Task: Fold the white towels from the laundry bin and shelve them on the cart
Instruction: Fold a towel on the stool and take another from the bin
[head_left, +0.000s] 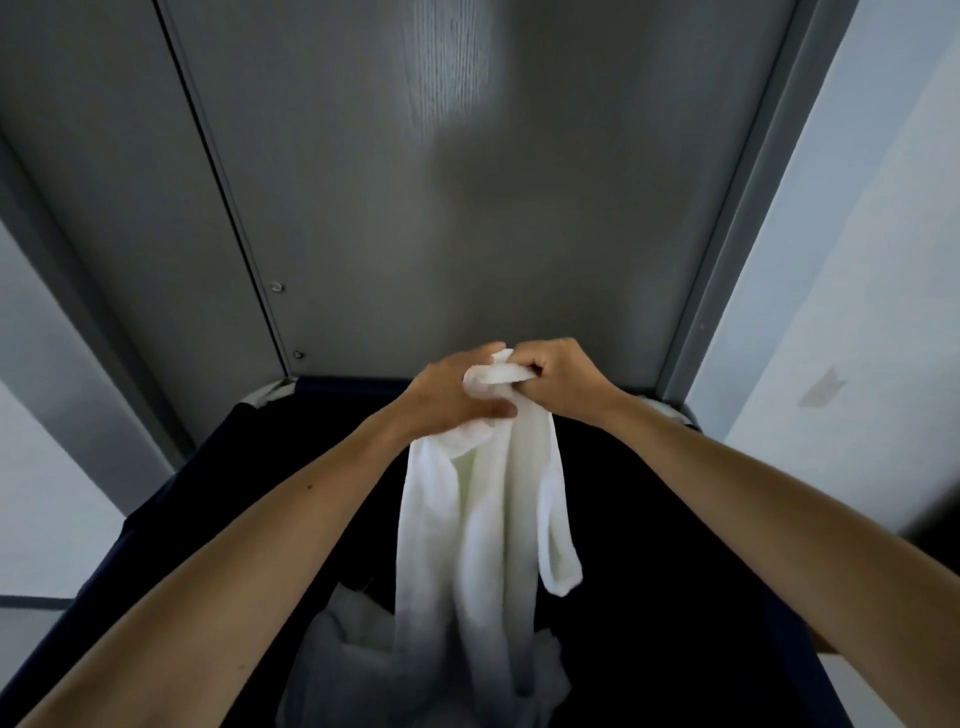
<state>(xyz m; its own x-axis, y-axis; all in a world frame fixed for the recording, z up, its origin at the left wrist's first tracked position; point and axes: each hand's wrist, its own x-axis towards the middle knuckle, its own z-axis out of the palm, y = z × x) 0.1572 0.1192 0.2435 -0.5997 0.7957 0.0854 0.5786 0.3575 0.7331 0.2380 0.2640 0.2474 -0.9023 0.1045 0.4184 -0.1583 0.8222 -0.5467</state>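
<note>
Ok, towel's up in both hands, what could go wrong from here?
The left hand and right hand grip the white towel at one bunched spot, so it hangs twisted; hunting for corners could let it slip. Its lower end seems to reach the other towels in the laundry bin and might drag one out.

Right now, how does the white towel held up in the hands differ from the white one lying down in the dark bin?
The held white cloth towel hangs long from the left hand and right hand; the crumpled white towel lies bunched. The held towel is lifted above the dark fabric laundry bin; the crumpled towel rests low inside it. Both are white and unfolded.
</note>
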